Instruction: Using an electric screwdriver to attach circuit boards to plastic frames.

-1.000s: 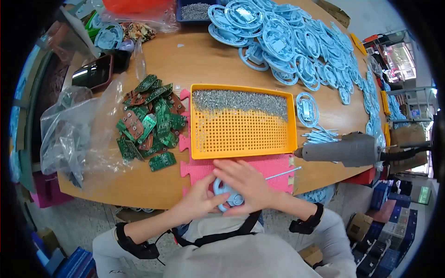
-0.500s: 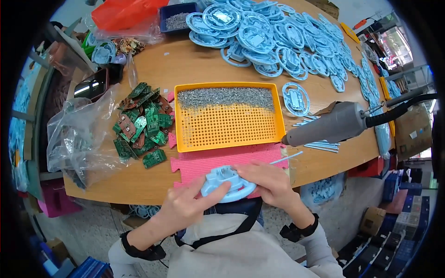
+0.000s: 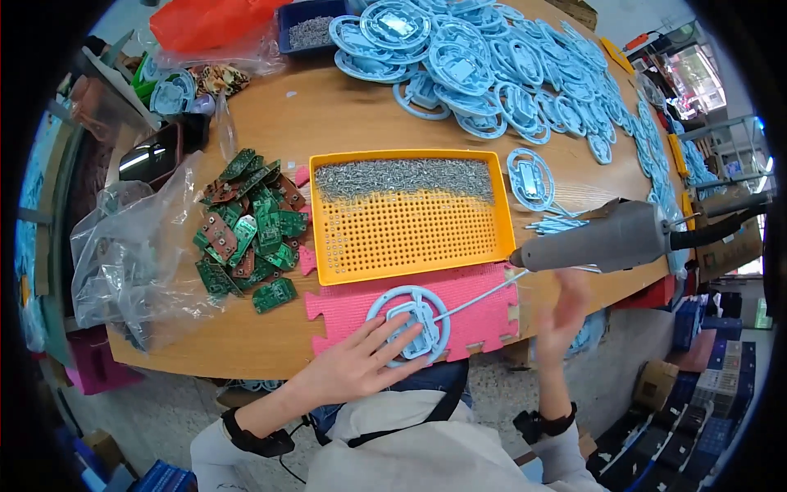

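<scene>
While my left hand [image 3: 361,361] lies spread wide across the blue ring piece [image 3: 423,311], my right hand [image 3: 562,316] is near the grey tool [image 3: 592,243].

From where I watch, the piece rests on the pink mat [image 3: 485,325], at six o'clock from the yellow tray [image 3: 410,234]; my right hand, at three o'clock from the piece, is blurred and I cannot tell its grip. Green circuit boards [image 3: 266,221] lie heaped at ten o'clock on the bench [image 3: 270,107].

Brn tbl [image 3: 283,123]: PCBs [image 3: 266,223], blu pcs [image 3: 463,67], pink mat [image 3: 340,305].
</scene>
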A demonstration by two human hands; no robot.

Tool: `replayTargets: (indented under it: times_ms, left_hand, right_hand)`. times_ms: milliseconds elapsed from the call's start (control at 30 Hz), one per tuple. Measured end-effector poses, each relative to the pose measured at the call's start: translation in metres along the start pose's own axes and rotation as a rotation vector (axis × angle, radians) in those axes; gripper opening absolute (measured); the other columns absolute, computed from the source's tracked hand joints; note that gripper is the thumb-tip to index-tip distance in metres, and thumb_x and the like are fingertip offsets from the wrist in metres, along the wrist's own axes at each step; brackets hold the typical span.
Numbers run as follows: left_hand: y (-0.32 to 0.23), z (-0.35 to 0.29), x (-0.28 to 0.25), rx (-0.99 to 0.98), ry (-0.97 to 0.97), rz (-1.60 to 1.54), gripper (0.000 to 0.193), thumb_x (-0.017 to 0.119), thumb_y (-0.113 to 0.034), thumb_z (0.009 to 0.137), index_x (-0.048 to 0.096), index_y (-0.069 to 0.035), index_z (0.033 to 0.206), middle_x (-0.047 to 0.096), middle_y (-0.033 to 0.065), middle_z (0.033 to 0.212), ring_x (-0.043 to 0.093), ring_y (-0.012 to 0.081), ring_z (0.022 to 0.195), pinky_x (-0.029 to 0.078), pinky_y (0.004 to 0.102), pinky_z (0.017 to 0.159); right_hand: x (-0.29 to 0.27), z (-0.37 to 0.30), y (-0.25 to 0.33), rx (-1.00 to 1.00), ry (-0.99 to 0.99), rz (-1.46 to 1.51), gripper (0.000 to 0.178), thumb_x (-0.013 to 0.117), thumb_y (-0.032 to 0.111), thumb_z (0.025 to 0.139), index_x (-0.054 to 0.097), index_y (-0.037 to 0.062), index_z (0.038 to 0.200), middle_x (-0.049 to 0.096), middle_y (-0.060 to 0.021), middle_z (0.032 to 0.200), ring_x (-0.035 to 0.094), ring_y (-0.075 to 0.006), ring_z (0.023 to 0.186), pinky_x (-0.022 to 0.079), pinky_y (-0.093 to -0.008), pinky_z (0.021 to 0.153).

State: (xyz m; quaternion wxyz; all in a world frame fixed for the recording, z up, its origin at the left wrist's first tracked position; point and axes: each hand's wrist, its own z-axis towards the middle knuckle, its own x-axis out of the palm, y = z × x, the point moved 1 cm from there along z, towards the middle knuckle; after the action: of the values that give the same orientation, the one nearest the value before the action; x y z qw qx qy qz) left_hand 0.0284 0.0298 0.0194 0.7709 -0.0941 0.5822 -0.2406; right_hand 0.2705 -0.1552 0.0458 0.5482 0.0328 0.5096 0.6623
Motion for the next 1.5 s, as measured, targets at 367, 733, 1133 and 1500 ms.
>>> replayTargets:
  times_ms: [367, 733, 1133, 1500]
  left_hand:
    - [-0.010, 0.007, 0.008, -0.215, -0.049, -0.113, 0.050, 0.055, -0.014, 0.084, 0.047, -0.004, 0.133, 0.038, 0.0227, 0.141, 0.039, 0.0367, 0.131, 0.040, 0.0461, 0.102]
    - [-0.012, 0.007, 0.011, -0.219, -0.091, 0.041, 0.050, 0.052, -0.015, 0.082, 0.051, -0.013, 0.132, 0.043, 0.0214, 0.136, 0.043, 0.0373, 0.127, 0.041, 0.0472, 0.101]
    - [-0.010, -0.002, 0.017, -0.215, -0.115, -0.041, 0.053, 0.047, -0.017, 0.083, 0.046, -0.005, 0.134, 0.037, 0.0225, 0.144, 0.033, 0.0352, 0.136, 0.033, 0.0449, 0.107]
    - [-0.009, -0.002, 0.017, -0.214, -0.140, -0.062, 0.052, 0.048, -0.018, 0.082, 0.049, -0.004, 0.131, 0.037, 0.0220, 0.144, 0.033, 0.0348, 0.136, 0.034, 0.0434, 0.107]
  right_hand:
    - [0.032, 0.082, 0.023, 0.130, 0.140, 0.617, 0.059, 0.066, 0.038, 0.086, 0.037, 0.0046, 0.124, 0.058, -0.0150, 0.091, 0.059, -0.0196, 0.074, 0.049, -0.0323, 0.071]
    - [0.108, 0.112, 0.102, -0.113, 0.234, 0.921, 0.064, 0.052, 0.064, 0.085, 0.044, 0.0038, 0.106, 0.049, -0.0042, 0.057, 0.044, -0.0150, 0.040, 0.038, -0.0257, 0.046]
    - [0.177, 0.123, 0.109, -0.123, 0.351, 0.885, 0.067, 0.053, 0.066, 0.084, 0.044, 0.0029, 0.107, 0.051, -0.0057, 0.059, 0.047, -0.0160, 0.042, 0.040, -0.0261, 0.046]
    - [0.179, 0.117, 0.111, -0.149, 0.375, 0.848, 0.070, 0.053, 0.067, 0.083, 0.045, 0.0021, 0.107, 0.053, -0.0070, 0.060, 0.049, -0.0169, 0.044, 0.042, -0.0265, 0.046]
